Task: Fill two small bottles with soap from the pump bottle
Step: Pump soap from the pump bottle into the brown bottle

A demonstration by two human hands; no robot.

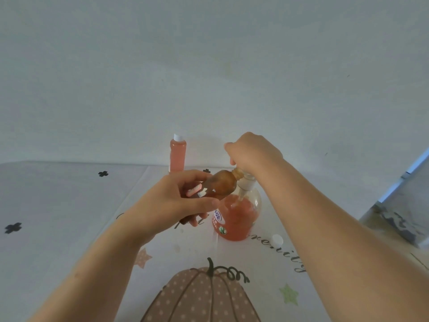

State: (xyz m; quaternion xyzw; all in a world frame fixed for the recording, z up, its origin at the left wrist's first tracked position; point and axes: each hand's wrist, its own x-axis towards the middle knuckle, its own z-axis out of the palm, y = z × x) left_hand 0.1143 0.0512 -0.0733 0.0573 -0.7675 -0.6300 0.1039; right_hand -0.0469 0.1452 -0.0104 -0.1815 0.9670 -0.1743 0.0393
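Nearest the person, a printed pumpkin (199,296) with a curly stem fills the front of the white tablecloth (69,228), with star shapes and grey script lettering around it. A little farther on, to the right, a small white cap (277,240) lies loose on the cloth, just beside the pump bottle (236,217). That bottle stands upright at the middle of the table, clear plastic, roughly half full of orange-pink soap.

In front of its upper part, the left hand (167,205) grips a small amber bottle (220,184), thumb above and fingers curled beneath it. The amber bottle is tilted almost flat, uncapped, its neck pointing right and meeting the white pump head (246,182). Exactly how mouth and nozzle meet is hidden.

The right hand (253,152) sits on top of the pump head, knuckles up, fingers curled down over it.

Behind, at the table's far edge, a slim small bottle (178,154) stands upright, capped in white and full of the same soap. A plain pale wall (209,66) rises beyond.
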